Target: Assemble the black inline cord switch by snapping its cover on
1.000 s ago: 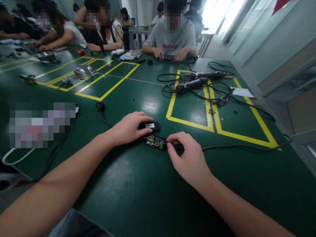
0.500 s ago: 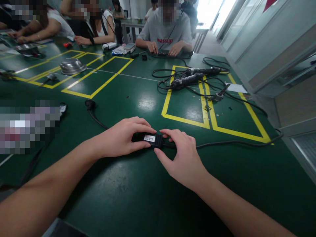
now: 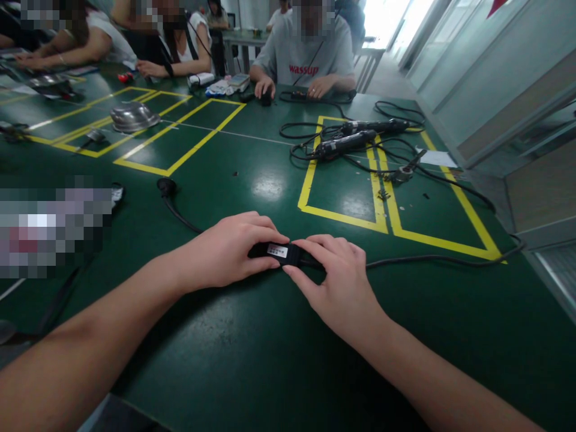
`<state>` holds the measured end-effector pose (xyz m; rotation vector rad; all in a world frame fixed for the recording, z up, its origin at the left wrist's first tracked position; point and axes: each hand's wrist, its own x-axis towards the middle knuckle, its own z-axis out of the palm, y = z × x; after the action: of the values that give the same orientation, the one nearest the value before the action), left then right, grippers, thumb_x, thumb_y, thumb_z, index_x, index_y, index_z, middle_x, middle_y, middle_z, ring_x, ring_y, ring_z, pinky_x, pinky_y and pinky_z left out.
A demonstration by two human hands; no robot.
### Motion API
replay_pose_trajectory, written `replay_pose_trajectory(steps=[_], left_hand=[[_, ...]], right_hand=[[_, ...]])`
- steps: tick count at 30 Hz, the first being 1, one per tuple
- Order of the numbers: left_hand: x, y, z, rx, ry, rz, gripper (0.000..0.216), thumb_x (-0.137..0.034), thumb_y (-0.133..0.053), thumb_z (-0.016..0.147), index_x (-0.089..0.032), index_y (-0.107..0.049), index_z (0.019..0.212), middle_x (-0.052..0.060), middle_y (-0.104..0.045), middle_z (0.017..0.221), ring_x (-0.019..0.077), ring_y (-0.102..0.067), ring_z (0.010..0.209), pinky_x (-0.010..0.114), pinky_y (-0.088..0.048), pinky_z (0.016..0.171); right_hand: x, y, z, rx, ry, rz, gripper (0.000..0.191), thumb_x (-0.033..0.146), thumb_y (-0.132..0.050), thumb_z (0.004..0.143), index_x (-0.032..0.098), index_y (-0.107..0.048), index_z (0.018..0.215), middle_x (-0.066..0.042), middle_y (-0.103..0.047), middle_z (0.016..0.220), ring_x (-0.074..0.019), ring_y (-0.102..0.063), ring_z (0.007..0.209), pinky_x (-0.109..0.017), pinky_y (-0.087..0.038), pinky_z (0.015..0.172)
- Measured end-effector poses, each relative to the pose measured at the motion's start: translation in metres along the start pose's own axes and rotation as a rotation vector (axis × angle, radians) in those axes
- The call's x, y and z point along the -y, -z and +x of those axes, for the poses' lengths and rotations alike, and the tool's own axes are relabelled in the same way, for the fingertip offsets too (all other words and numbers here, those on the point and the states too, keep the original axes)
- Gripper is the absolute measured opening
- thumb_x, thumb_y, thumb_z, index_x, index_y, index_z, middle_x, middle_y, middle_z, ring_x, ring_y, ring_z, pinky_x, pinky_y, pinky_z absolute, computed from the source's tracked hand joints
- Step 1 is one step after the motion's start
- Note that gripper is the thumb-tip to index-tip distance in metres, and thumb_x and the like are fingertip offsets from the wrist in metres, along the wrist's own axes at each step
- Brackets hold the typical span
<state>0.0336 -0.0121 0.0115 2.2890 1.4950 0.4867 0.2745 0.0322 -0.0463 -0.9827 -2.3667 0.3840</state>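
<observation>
A small black power adapter [image 3: 278, 251] with a white printed label lies flat on the green table in front of me. My left hand [image 3: 229, 249] grips its left part between thumb and fingers, covering that end. The thumb and index finger of my right hand [image 3: 337, 270] close on the ribbed right end. A black cord [image 3: 418, 260] leaves from under my right hand toward the table's right edge. Left of the adapter, another cord [image 3: 180, 217] emerges behind my left hand and ends in a black plug [image 3: 166, 187].
Two black electric screwdrivers [image 3: 346, 144] with tangled cords lie beyond, on yellow tape outlines. A metal part [image 3: 405, 173] and small bits sit near them. A steel bowl [image 3: 134, 116] stands left. Across the table, a person [image 3: 310, 54] handles small black items.
My right thumb and index finger have drawn in against the adapter's end. The view has shifted slightly. Across the table, the person's hand has moved onto a small black item.
</observation>
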Motion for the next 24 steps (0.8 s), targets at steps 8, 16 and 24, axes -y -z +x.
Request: replay_pose_trajectory(steps=[8, 16, 24], left_hand=[[-0.002, -0.002, 0.0, -0.013, -0.003, -0.006, 0.03, -0.026, -0.08, 0.099, -0.023, -0.079, 0.13, 0.008, -0.082, 0.119, 0.0259, -0.074, 0.11, 0.038, -0.057, 0.098], [0.016, -0.004, 0.004, -0.174, 0.192, -0.314, 0.027, -0.042, -0.078, 0.096, -0.021, -0.07, 0.111, 0.005, -0.079, 0.114, 0.024, -0.073, 0.101, 0.038, -0.057, 0.089], [0.026, -0.004, 0.005, -0.172, 0.176, 0.012, 0.017, -0.039, -0.069, 0.098, -0.022, -0.07, 0.101, 0.01, -0.078, 0.123, 0.0294, -0.07, 0.115, 0.046, -0.053, 0.104]], right_hand=[[-0.002, -0.003, 0.0, -0.016, -0.013, 0.011, 0.026, 0.038, -0.075, 0.101, 0.028, -0.08, 0.124, -0.01, -0.079, 0.122, -0.0347, -0.071, 0.116, -0.055, -0.049, 0.101], [0.001, -0.002, 0.002, -0.037, -0.047, 0.076, 0.034, 0.038, -0.073, 0.096, 0.023, -0.072, 0.126, -0.011, -0.08, 0.121, -0.0352, -0.072, 0.112, -0.055, -0.047, 0.101], [-0.003, -0.002, 0.003, -0.036, -0.051, 0.125, 0.006, 0.028, -0.063, 0.095, 0.025, -0.068, 0.098, -0.006, -0.078, 0.097, -0.0292, -0.07, 0.093, -0.048, -0.045, 0.09]])
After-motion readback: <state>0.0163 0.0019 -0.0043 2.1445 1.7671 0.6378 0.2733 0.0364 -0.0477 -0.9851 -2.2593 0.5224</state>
